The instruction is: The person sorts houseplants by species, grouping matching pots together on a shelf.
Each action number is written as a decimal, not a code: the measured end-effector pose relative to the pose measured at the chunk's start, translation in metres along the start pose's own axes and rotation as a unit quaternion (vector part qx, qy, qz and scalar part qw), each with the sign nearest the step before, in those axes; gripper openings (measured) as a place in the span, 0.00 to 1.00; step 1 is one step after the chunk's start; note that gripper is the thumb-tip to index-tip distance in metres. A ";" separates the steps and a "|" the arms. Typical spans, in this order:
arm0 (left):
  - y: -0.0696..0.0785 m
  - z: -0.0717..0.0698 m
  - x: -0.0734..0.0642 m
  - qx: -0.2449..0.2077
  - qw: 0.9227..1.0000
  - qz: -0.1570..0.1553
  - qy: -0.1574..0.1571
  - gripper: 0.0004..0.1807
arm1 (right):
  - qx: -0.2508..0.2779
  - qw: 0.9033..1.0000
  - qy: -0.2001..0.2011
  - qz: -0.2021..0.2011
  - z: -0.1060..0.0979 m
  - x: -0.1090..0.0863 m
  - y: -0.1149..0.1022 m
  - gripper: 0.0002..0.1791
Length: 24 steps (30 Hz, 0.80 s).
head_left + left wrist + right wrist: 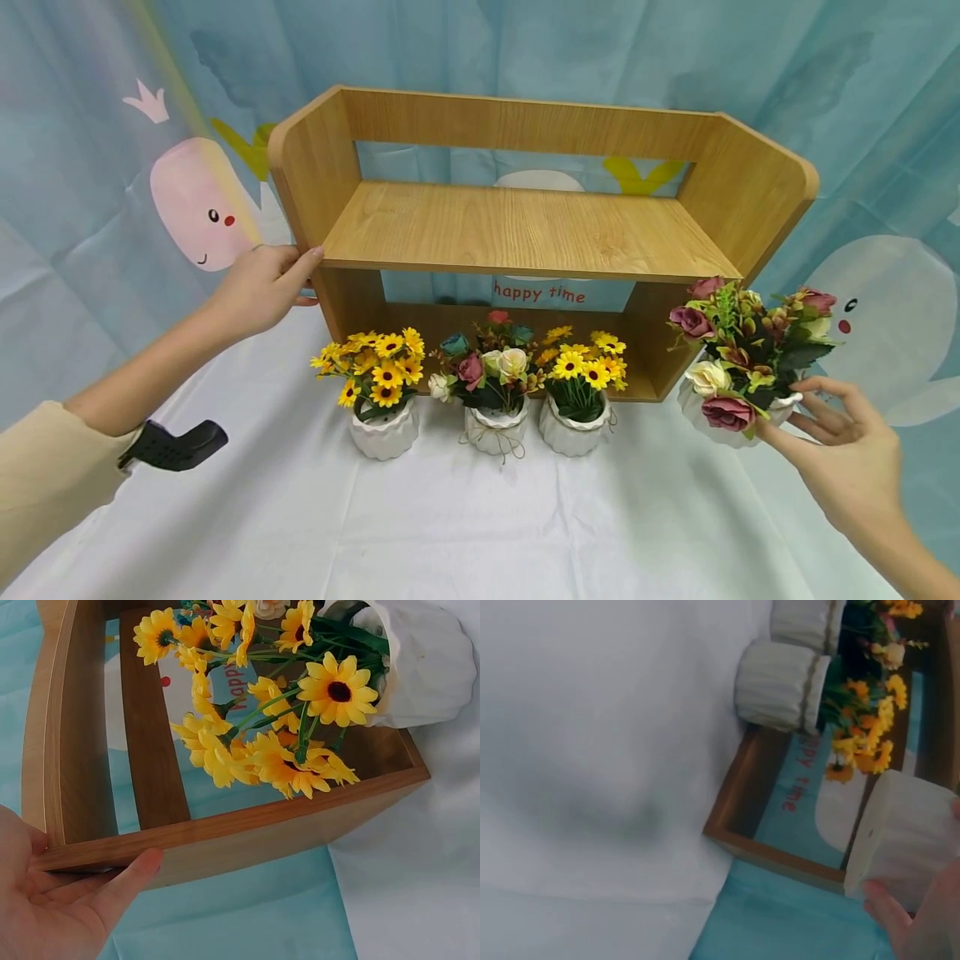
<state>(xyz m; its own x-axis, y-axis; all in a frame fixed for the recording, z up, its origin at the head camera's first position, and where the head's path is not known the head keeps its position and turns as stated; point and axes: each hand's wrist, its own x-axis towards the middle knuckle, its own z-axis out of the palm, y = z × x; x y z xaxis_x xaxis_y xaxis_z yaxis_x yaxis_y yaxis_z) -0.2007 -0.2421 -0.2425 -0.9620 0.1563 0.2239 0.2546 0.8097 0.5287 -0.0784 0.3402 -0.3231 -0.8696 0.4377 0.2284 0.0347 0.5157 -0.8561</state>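
Observation:
A two-tier wooden shelf (pixel 525 229) stands at the back, and my left hand (pixel 266 287) grips its left side panel near the middle board. In the left wrist view, the thumb and fingers of that hand (pixel 71 900) lie on both sides of the wood edge. My right hand (pixel 843 446) holds a white pot of pink and cream artificial roses (pixel 750 358) by its rim and side. This pot is raised off the table, in front of the shelf's right end. Its white base (pixel 904 832) shows in the right wrist view.
Three potted flowers stand in a row before the shelf: a sunflower pot (pixel 384 429) at left, a mixed rose pot (pixel 497 429) with twine, and a yellow daisy pot (pixel 575 425). A white cloth (pixel 465 525) covers the table; a blue printed curtain (pixel 480 42) hangs behind.

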 end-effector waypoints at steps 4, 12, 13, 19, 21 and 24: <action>0.001 0.000 -0.001 -0.001 1.000 0.005 0.005 0.29 | 0.016 0.999 0.001 -0.031 -0.004 0.003 -0.009 0.28; 0.000 -0.001 -0.001 0.001 1.000 0.010 0.008 0.30 | 0.042 0.998 -0.004 -0.054 -0.011 0.008 -0.030 0.30; 0.000 -0.001 -0.001 0.003 1.000 0.010 0.007 0.30 | 0.047 0.998 -0.004 -0.053 -0.011 0.009 -0.032 0.30; -0.001 0.000 0.000 -0.001 1.000 0.005 0.003 0.29 | 0.080 0.995 -0.018 -0.063 -0.015 0.012 -0.043 0.28; -0.001 0.000 -0.001 -0.004 1.000 0.004 0.002 0.29 | 0.090 0.993 -0.021 -0.071 -0.016 0.014 -0.047 0.27; -0.001 0.000 -0.001 -0.002 1.000 0.002 0.001 0.30 | 0.104 0.991 -0.029 -0.085 -0.017 0.018 -0.053 0.28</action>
<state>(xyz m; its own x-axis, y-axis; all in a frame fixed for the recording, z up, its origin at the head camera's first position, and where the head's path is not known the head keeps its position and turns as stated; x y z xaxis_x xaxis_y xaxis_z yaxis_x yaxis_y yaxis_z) -0.2002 -0.2432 -0.2430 -0.9607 0.1590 0.2277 0.2594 0.8065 0.5313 -0.0871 0.3336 -0.2659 -0.8809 0.3122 0.3557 -0.2118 0.4123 -0.8861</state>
